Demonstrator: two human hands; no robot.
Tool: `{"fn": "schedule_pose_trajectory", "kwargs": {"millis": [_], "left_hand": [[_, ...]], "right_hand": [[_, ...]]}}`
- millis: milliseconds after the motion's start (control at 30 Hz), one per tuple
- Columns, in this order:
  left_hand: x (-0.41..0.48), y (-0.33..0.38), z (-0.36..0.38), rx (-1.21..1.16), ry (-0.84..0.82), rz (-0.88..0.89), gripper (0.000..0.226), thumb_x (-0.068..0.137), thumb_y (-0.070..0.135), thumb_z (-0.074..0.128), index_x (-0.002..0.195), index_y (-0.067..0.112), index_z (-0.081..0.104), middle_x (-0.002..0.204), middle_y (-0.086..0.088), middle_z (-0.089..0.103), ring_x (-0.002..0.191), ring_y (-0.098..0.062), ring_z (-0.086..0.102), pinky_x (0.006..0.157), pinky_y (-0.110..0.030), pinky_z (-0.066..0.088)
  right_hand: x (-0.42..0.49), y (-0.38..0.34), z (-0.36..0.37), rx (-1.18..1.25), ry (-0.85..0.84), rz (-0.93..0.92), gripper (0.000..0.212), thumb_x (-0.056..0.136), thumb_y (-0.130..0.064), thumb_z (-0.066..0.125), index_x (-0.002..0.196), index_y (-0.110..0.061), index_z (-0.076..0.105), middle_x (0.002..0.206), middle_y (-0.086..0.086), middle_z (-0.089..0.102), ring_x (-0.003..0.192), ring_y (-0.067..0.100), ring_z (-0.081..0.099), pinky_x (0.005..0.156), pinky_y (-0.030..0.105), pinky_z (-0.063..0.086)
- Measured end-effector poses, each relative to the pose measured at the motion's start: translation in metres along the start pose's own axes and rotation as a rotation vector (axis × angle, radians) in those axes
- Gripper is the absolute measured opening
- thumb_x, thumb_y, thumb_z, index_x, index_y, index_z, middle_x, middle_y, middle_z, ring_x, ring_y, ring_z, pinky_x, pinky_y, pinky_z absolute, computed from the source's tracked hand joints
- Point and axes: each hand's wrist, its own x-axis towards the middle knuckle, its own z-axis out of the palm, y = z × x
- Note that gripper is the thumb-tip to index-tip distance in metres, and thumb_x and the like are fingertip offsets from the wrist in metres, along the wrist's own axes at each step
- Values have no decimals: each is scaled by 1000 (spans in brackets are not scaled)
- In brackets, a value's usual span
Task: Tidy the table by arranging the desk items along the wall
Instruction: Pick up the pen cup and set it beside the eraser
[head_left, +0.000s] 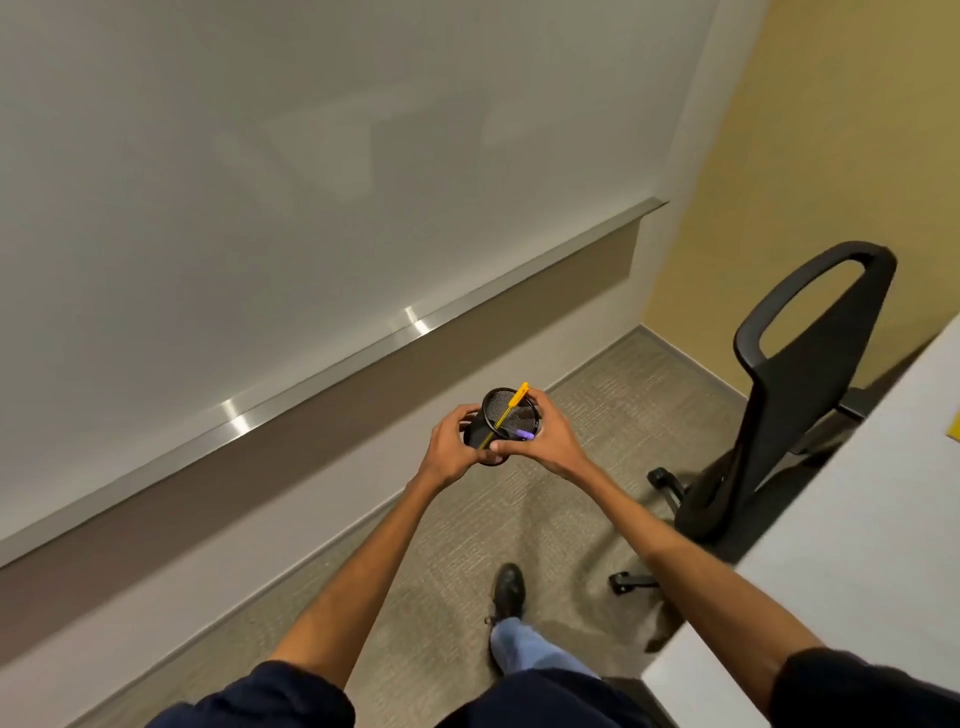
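obstacles: chair (779, 415) right, table (857, 545) beside | free: carpet (441, 545) ahead

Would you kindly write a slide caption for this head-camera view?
Left hand and right hand grip a black mesh pen cup holding a yellow pen, above carpet.

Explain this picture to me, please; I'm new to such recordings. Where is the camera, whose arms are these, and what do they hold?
There is no machine: the arms belong to a person, and the one camera sits on their head, looking forward and down. The left hand and right hand together hold a black mesh pen cup above the carpet. A yellow pen and a purple item sit inside. The white table is at the right, with a yellow sliver at the frame edge. A whiteboard and office chair are nearby.
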Motion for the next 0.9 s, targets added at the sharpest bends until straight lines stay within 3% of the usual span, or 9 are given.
{"fn": "schedule_pose_trajectory", "kwargs": {"millis": [200, 300, 400, 500, 600, 667, 800, 900], "left_hand": [[96, 19, 4, 45, -61, 54, 82, 61, 9, 90, 135, 10, 55, 127, -4, 61, 116, -18, 56, 98, -29, 49], [151, 39, 9, 76, -88, 107, 77, 60, 8, 90, 131, 13, 59, 122, -4, 62, 112, -20, 57, 90, -24, 48], [208, 65, 15, 110, -111, 132, 77, 62, 8, 89, 132, 14, 58, 127, -7, 61, 116, -21, 56, 97, -31, 48], [259, 90, 26, 132, -150, 172, 78, 64, 10, 89, 135, 13, 55, 128, -10, 56, 116, -20, 53, 96, -28, 45], [297, 113, 42, 133, -186, 205, 78, 63, 10, 89, 133, 11, 56, 128, -11, 58, 117, -24, 55, 101, -37, 49], [323, 130, 57, 123, -222, 221, 78, 62, 8, 89, 133, 9, 57, 128, -12, 59, 117, -25, 56, 102, -40, 50], [380, 166, 97, 122, -289, 257, 75, 59, -1, 86, 129, 8, 62, 123, -14, 63, 114, -28, 59, 101, -46, 51], [425, 193, 129, 102, -345, 296, 72, 58, -6, 84, 126, 7, 65, 118, -16, 66, 110, -32, 61, 96, -48, 53]], "right_hand": [[86, 8, -29, 31, 61, 58, 95, 60, -16, 96, 140, -12, 45, 133, 5, 58, 124, 20, 58, 100, 22, 53], [132, 8, -54, 51, 114, 83, 93, 58, -14, 96, 138, -11, 47, 126, 1, 58, 117, 14, 57, 79, 0, 48], [176, 7, -83, 89, 165, 95, 91, 59, -8, 95, 136, -10, 48, 120, -1, 58, 113, 13, 56, 75, 5, 52], [215, 0, -115, 89, 187, 108, 94, 59, -12, 95, 139, -11, 45, 123, -2, 56, 117, 15, 55, 92, 25, 56], [240, 1, -143, 105, 255, 118, 94, 60, -11, 95, 140, -10, 45, 129, 5, 56, 122, 21, 56, 101, 39, 55], [255, 6, -165, 130, 303, 128, 93, 61, -9, 94, 140, -8, 45, 132, 9, 56, 123, 22, 56, 97, 35, 58], [289, 17, -216, 151, 413, 184, 92, 62, -7, 93, 141, -7, 45, 134, 10, 56, 123, 21, 56, 82, 11, 53], [318, 28, -258, 145, 484, 217, 95, 63, -10, 93, 144, -7, 43, 136, 9, 55, 127, 22, 55, 86, 11, 48]]}}
